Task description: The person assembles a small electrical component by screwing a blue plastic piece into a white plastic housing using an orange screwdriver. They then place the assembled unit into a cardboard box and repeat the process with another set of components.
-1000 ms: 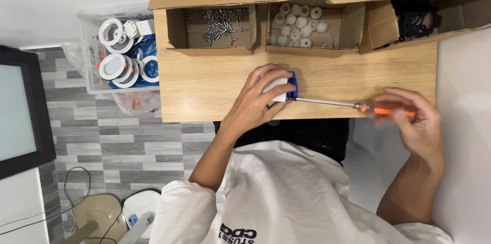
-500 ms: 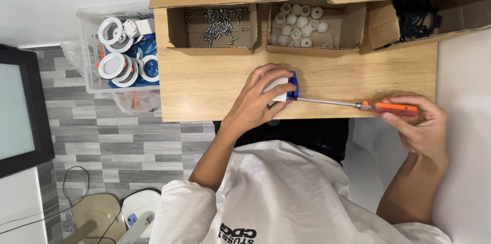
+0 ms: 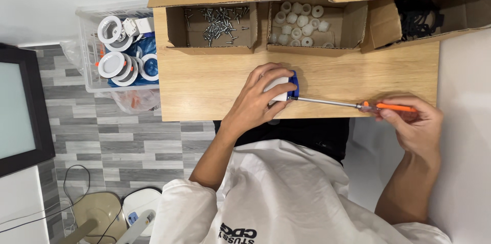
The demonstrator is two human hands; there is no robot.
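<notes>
- A small white-and-blue plastic part point(image 3: 284, 86) was held down on the light wooden table point(image 3: 204, 90) by the left hand point(image 3: 258, 102), its fingers curled closed over it.
- A long screwdriver with an orange handle point(image 3: 358, 104) was gripped in the closed right hand point(image 3: 417, 129), to the right of the part, its metal tip touching the part.
- Behind the part, three open cardboard boxes were set along the table's far edge: one point(image 3: 176, 32) held loose metal screws point(image 3: 221, 20), the middle one point(image 3: 353, 24) white round plastic caps point(image 3: 302, 24), the right one point(image 3: 460, 11) black pieces point(image 3: 417, 16).
- Left of the table, round white fittings point(image 3: 115, 55) were kept in a clear plastic bin point(image 3: 87, 44).
</notes>
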